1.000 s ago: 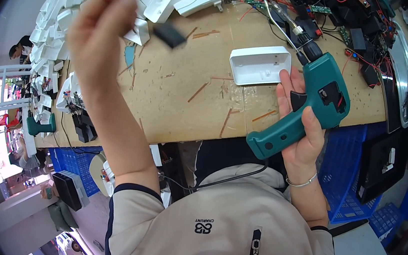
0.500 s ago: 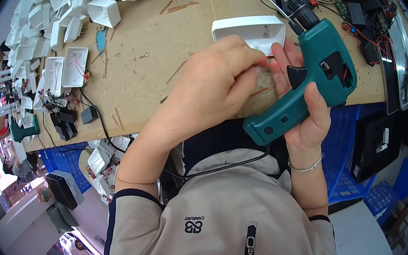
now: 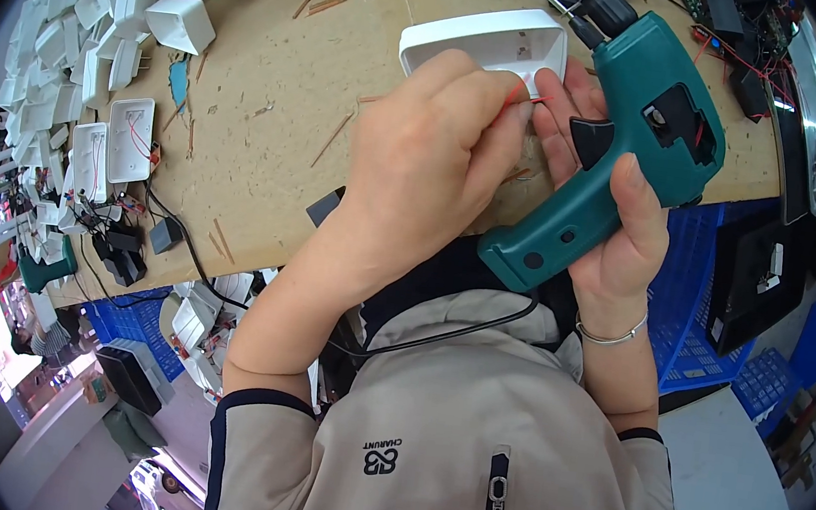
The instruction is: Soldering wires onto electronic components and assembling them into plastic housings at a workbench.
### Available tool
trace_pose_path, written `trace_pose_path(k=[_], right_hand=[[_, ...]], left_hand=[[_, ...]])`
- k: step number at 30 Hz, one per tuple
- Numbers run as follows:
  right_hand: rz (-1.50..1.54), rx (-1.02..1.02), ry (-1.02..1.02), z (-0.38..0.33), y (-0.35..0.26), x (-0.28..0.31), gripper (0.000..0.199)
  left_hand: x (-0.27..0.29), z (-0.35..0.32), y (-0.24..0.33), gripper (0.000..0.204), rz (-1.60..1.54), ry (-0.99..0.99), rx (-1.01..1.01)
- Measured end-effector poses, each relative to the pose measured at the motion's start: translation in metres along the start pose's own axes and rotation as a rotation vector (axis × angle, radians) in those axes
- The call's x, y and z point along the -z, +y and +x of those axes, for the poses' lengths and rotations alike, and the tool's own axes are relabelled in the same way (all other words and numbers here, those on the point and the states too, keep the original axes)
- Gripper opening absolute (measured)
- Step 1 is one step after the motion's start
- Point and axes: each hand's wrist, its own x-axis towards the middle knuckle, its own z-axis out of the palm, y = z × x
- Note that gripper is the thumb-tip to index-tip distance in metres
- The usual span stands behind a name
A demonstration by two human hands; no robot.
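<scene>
My right hand [image 3: 632, 235] holds a dark green soldering gun [image 3: 605, 162] by its handle, thumb across the back. Its black nose and thin metal tip point away from me, toward the top of the view. The fingers of this hand reach past the black trigger toward a white plastic housing [image 3: 485, 24]. That housing lies on the bench with its hollow side facing me. Beside its near edge, my left hand [image 3: 430, 147] is closed in a pinch on a thin red wire [image 3: 514, 96]. The wire's far end is partly hidden behind the fingers.
White housings [image 3: 134, 7] pile up at the far left of the workbench [image 3: 271, 129]. Two wired housings [image 3: 131, 138] and black adapters [image 3: 122, 248] lie nearer. At the right are dark electronic parts [image 3: 749, 92] and blue crates [image 3: 690, 297]. A black cord [image 3: 428, 343] crosses my lap.
The bench and things on it have shifted slightly left and up in the view. More of the red wire shows above my left fingers. Both hands keep their holds.
</scene>
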Motion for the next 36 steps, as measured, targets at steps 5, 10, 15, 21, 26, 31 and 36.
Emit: trace_pose_path(k=[5, 10, 15, 21, 26, 31, 36], right_hand=[[-0.012, 0.013, 0.015, 0.001, -0.001, 0.002, 0.058], [-0.174, 0.039, -0.039, -0.001, -0.003, -0.006, 0.061], [-0.279, 0.051, -0.060, -0.015, -0.017, 0.000, 0.060], [-0.605, 0.126, 0.077, -0.059, -0.044, 0.002, 0.063], [-0.841, 0.145, 0.202, -0.085, -0.045, -0.002, 0.068], [-0.904, 0.040, 0.264, -0.098, -0.045, 0.001, 0.064], [-0.886, -0.033, 0.222, -0.095, -0.043, 0.000, 0.061]], left_hand=[[0.007, 0.005, -0.001, 0.011, 0.221, 0.038, -0.183], [0.020, 0.018, -0.013, 0.015, 0.375, 0.053, -0.356], [-0.018, 0.055, -0.048, 0.007, -0.144, 0.474, -0.985], [0.000, 0.040, -0.019, 0.007, -0.006, 0.133, -0.581], [-0.010, 0.048, -0.039, 0.006, -0.245, 0.348, -0.825], [0.006, 0.039, -0.007, 0.007, 0.347, -0.026, -0.357], [-0.015, 0.048, -0.037, 0.008, 0.146, 0.201, -0.574]])
